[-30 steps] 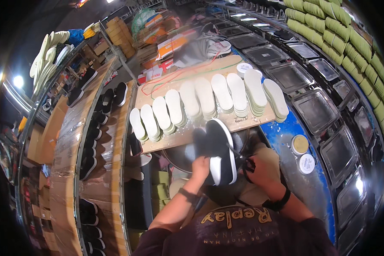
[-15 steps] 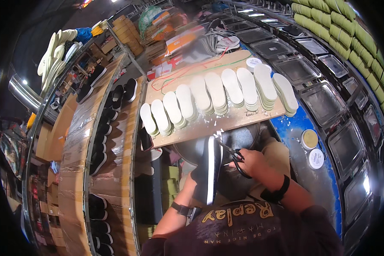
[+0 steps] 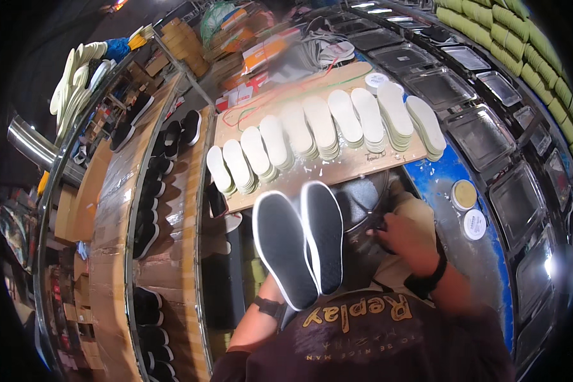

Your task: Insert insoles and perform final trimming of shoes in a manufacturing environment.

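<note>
Because the pair of white-rimmed shoes stands soles-out before the lap, the person's left hand is hidden behind it; how its fingers are set, or what they grip, cannot be told. Only the left wrist, with a dark strap, shows below. The two shoes touch; uppers out of sight.

Right hand to the right of the shoes, well clear of them: fingers curled in around a dark tool, its shape lost against the dark lap. Behind the shoe tips, a round dark vessel, partly covered, contents unclear.

Beyond: wooden counter, pale insoles stacked in a row along it, the shoes blocking part of its near edge. Right side: open tub near a white lid; metal trays past those. Left: rack of dark shoes, the lowest cut off. Corners black.
</note>
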Demonstrator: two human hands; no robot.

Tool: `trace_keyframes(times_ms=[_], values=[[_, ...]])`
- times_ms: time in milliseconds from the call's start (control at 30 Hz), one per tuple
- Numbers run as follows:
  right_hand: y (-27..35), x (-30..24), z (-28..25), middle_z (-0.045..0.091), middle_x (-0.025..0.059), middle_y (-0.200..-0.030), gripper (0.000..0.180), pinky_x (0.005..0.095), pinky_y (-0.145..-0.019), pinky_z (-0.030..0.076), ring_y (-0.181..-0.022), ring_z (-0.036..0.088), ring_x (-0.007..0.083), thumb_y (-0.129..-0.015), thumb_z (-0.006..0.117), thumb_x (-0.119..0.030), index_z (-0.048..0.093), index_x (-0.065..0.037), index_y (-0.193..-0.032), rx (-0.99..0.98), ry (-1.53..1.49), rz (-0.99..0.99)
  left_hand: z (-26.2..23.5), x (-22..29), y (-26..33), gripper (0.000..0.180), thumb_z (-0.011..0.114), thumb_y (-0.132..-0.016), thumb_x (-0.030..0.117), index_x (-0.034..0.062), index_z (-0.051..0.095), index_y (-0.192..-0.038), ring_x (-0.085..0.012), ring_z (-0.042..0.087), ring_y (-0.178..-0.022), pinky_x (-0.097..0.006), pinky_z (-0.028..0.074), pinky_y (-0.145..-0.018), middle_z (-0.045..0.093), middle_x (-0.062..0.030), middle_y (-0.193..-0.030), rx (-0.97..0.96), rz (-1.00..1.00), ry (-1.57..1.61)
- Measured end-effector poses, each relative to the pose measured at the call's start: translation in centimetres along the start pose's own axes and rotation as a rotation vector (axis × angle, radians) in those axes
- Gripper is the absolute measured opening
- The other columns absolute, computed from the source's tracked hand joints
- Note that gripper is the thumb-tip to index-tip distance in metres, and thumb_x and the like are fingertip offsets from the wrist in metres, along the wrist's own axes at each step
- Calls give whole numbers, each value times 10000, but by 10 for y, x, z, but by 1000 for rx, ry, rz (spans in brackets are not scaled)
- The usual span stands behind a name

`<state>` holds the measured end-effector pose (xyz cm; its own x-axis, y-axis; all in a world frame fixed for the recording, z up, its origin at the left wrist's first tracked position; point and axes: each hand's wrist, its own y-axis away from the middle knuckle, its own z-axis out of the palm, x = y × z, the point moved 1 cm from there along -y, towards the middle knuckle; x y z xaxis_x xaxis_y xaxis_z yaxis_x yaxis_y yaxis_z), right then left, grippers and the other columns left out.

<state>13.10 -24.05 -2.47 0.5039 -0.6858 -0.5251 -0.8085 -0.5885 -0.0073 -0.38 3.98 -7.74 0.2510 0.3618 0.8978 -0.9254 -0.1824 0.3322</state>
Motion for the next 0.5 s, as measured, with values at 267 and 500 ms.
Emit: trace_keyframes(times_ms=[267, 500], values=[[126, 138, -20, 675, 200, -899, 369, 481, -743, 512, -855, 648, 393, -756, 706, -288, 634, -78, -1051, 104, 264, 713, 28, 48, -49, 227, 542, -955, 184, 4, 643, -1050, -130, 636, -749, -258, 532, -642, 662, -43, -848, 32, -119, 349], [246, 227, -7, 683, 208, -955, 315, 462, -808, 530, -932, 651, 384, -743, 704, -133, 672, -94, -1055, 24, 397, 893, 26, 4, -77, 164, 632, -865, 157, -7, 640, -871, -264, 617, -677, -339, 501, -609, 642, -138, -750, 201, 292, -985]])
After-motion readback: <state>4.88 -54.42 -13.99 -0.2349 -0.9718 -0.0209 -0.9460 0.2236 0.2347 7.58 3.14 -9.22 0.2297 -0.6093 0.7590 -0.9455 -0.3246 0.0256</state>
